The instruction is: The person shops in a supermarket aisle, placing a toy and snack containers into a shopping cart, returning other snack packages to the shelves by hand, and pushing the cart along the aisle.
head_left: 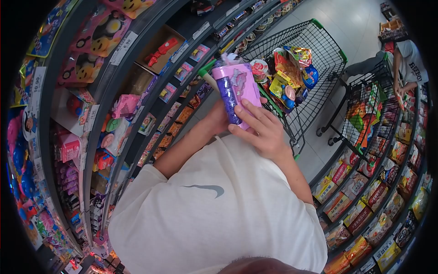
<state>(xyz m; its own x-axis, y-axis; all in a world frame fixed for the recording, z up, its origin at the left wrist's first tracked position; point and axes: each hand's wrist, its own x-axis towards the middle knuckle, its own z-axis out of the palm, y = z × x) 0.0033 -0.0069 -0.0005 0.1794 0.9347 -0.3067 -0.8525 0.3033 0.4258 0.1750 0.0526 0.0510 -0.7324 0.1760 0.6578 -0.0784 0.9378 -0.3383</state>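
Observation:
Held up in front of my chest is a pink box-shaped toy [247, 75] with a shiny purple tube along its left side and a pale, frilly-looking top. My left hand [220, 114] grips it from behind and below; most of those fingers are hidden by the toy. Across the lower right of the pink face lie the bent fingers of my right hand [263, 131], holding it from that side. Just beyond the toy stands a black wire shopping cart [319, 86] with green trim, its green-ended handle [208, 68] beside the toy. Colourful snack packets [287, 75] are heaped inside the cart.
On my left, curved-looking shelves [106, 68] carry toys and small packages, including an open cardboard box [159, 48] with a red item. Packaged food fills the shelves [365, 205] on my right. Another person [408, 64] stands by a second loaded cart [365, 109].

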